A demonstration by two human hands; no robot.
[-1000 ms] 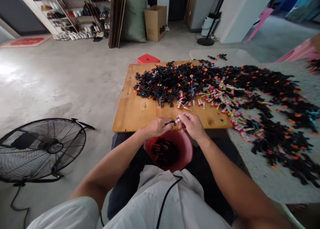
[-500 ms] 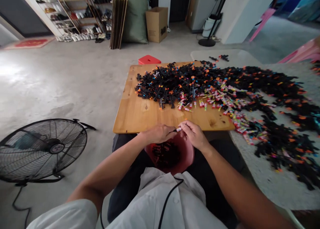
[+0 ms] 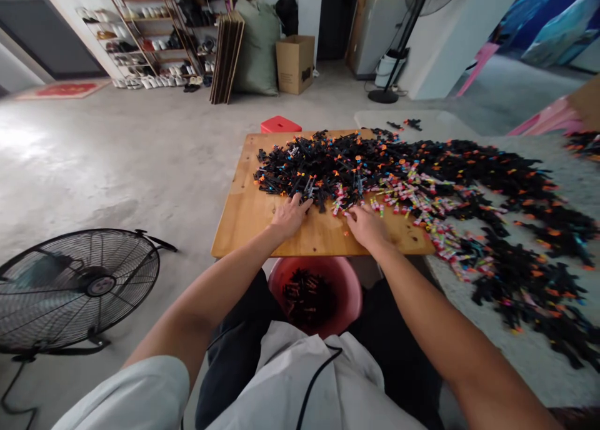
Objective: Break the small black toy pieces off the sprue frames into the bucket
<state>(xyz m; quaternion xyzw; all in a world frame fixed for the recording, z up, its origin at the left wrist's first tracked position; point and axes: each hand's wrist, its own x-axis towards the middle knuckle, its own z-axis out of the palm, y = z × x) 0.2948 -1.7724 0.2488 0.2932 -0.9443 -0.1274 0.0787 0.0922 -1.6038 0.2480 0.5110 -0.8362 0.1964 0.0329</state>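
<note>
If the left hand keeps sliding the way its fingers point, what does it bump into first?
Most likely the heap of small black plastic clips on the wooden board. The left hand lies flat with its fingertips already at the heap's near edge; actual contact is hard to judge.

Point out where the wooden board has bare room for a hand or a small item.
Bare wood runs along the wooden board on its left edge and near edge, around the left hand and right hand. The far half is crowded with the pile of black parts, and the colourful small pieces fill the right side.
</note>
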